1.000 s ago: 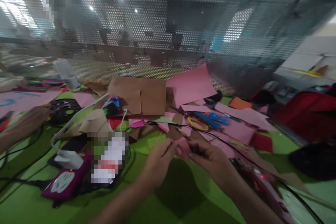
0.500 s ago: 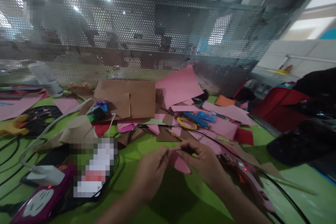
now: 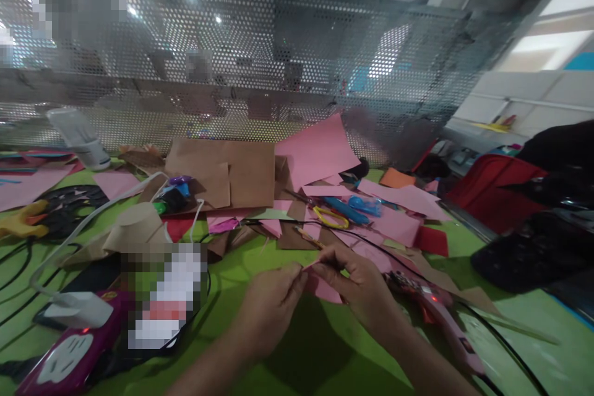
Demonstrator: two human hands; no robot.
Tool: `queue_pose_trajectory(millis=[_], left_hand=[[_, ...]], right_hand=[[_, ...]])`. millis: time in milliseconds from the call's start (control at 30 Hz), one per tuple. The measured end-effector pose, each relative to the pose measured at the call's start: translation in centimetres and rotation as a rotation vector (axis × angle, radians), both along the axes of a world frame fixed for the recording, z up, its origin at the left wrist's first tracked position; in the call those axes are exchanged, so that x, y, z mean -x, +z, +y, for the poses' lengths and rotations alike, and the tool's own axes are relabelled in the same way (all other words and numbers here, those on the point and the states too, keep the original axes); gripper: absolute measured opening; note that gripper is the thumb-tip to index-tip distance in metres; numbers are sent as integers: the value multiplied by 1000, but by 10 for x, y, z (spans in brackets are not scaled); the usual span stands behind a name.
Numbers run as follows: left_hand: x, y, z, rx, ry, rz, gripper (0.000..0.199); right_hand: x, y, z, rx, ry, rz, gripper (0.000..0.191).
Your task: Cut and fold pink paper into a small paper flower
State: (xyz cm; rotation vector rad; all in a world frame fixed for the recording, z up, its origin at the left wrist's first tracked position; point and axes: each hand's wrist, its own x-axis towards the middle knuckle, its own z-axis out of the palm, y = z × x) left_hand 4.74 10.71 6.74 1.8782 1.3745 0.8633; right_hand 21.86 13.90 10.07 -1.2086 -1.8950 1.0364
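A small piece of pink paper (image 3: 326,290) is held between my two hands above the green tabletop (image 3: 320,352). My left hand (image 3: 273,297) pinches its left edge with thumb and forefinger. On the other side, my right hand (image 3: 350,275) has the upper right edge between thumb and fingers. The paper's lower part hangs below my fingertips, and its upper edge looks folded or rolled. Just beyond my right fingers lies a pencil-like stick (image 3: 309,237). A pink glue gun (image 3: 445,315) with a small red light rests right of my right forearm.
Brown cardboard (image 3: 250,173) and a large pink sheet (image 3: 320,151) stand at the back before a perforated metal screen (image 3: 232,74). Yellow-handled scissors (image 3: 331,217) lie among paper scraps. At left are a magenta power strip (image 3: 69,352), a white plug (image 3: 81,308), cables and a tape-like black ring (image 3: 77,210).
My left hand has turned slightly and shifted right toward my right hand. The pink paper's hanging part has tilted up and to the right. Both hands still grip it.
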Motion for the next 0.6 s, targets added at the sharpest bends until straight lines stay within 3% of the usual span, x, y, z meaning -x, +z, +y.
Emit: queue_pose_trajectory(millis=[133,333,600], left_hand=[[-1,2,-1,15,-8,-54,34],[1,2,0,94,16,-313,35],[3,5,1,52,107,-368,26]], right_hand=[[0,0,-1,-20,-5,-9,24],[-1,0,1,-49,-34,37,21],[-3,-2,4,-104,-79,89,18]])
